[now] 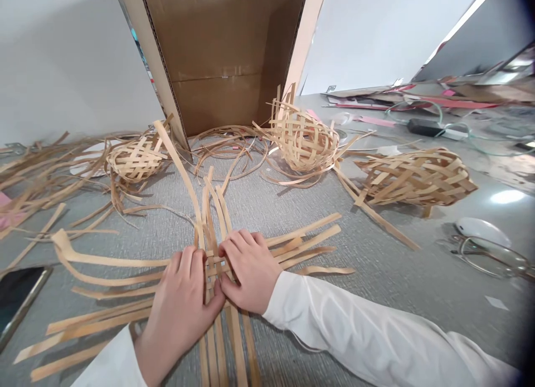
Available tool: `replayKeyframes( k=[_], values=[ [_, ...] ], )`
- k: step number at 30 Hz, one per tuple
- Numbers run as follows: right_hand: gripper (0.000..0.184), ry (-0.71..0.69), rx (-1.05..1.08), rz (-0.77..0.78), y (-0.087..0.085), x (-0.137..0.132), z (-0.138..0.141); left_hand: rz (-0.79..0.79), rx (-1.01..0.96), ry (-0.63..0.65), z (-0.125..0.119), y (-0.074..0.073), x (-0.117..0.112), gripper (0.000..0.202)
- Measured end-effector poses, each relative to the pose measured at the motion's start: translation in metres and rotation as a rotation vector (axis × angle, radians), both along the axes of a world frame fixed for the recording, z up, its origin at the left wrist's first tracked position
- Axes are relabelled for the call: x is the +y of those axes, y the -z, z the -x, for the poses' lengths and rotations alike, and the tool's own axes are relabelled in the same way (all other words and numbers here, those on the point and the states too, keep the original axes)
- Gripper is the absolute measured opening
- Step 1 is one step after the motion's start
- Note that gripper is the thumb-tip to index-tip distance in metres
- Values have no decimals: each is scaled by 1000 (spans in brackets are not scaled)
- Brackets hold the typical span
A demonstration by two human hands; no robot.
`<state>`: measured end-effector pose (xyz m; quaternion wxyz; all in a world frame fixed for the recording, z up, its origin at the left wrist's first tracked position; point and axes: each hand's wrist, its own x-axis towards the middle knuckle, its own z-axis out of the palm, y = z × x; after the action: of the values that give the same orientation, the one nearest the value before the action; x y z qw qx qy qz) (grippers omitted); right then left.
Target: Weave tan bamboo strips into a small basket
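My left hand [179,314] and my right hand [248,270] press together on a small crossed weave of flat bamboo strips [214,267]. Their fingers cover much of the crossing. Long strips fan out from it to the left [104,261], to the right [305,242], upward and toward me. Beyond my hands lie several loosely woven, rounded strip baskets, with a small one [136,160] at the left, one [303,142] near the cardboard, and a flatter one [418,178] at the right.
An upright cardboard box [221,58] stands behind the work on a grey textured table [376,264]. Loose strips [50,175] are heaped at the left. A phone [16,300] lies at the left edge, with eyeglasses [489,257] and a white mouse [480,231] at the right.
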<state>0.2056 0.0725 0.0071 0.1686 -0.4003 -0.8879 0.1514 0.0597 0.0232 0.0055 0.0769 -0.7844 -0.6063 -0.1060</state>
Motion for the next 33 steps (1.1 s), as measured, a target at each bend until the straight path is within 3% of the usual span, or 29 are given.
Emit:
replayKeyframes(
  k=[33],
  values=[
    [20, -25, 52, 74, 2, 5, 0, 90, -55, -23, -1, -1, 2, 12]
  ],
)
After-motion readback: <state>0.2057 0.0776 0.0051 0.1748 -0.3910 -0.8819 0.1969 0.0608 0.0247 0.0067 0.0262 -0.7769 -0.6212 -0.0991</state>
